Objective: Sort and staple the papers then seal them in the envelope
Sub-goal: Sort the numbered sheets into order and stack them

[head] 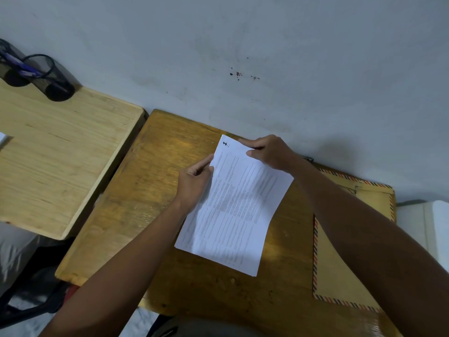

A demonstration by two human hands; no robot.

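Observation:
A stack of white printed papers (pixel 233 210) lies slanted on the darker wooden desk (pixel 150 190), with a black mark near its top corner. My left hand (pixel 194 183) pinches the stack's left edge near the top. My right hand (pixel 269 153) grips the top right corner, thumb on the sheet. A brown envelope (pixel 340 271) with a red and blue striped border lies on the right side of the desk, partly under my right forearm. No stapler is in view.
A lighter wooden desk (pixel 56 154) adjoins on the left, carrying two black mesh pen holders (pixel 43 76) with blue pens at its far corner. A grey wall (pixel 267 57) runs right behind both desks. A white object (pixel 435 227) sits at the far right.

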